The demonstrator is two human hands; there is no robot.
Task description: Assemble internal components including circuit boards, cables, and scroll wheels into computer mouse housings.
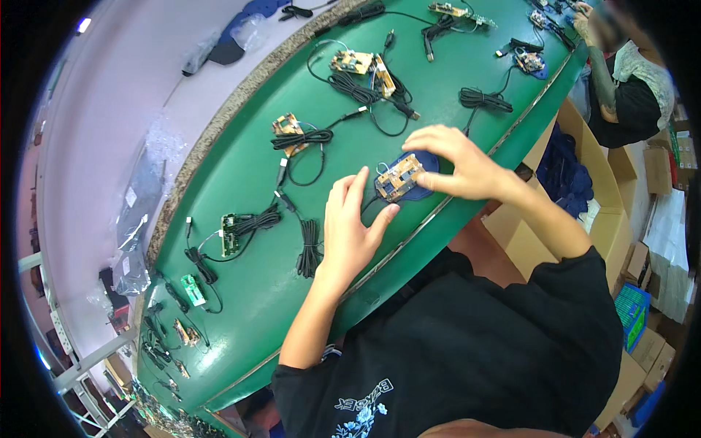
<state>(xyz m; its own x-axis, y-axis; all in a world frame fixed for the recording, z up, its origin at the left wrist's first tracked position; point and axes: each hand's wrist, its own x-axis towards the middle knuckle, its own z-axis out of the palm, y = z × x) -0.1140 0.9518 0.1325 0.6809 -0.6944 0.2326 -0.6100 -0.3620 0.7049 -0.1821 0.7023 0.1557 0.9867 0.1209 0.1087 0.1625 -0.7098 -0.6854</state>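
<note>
A tan circuit board [400, 177] with dark components lies on a dark blue rounded pad [424, 163] near the bench's front edge. My right hand [465, 168] arches over the pad's right side, fingers apart, its thumb at the board's right edge. On the other side, my left hand [350, 232] is open, with thumb and fingers spread around a black cable [371, 203] that runs from the board. I cannot tell whether the left fingers touch that cable. A bundled black cable [309, 248] rests just left of my left wrist.
More boards with coiled cables lie along the green bench [255, 306], including a tan board [288, 131], a dark green board [229, 235] and a bright green board [193, 290]. An open carton [621, 219] holds dark blue cloth. Another person [635, 95] works at the far right.
</note>
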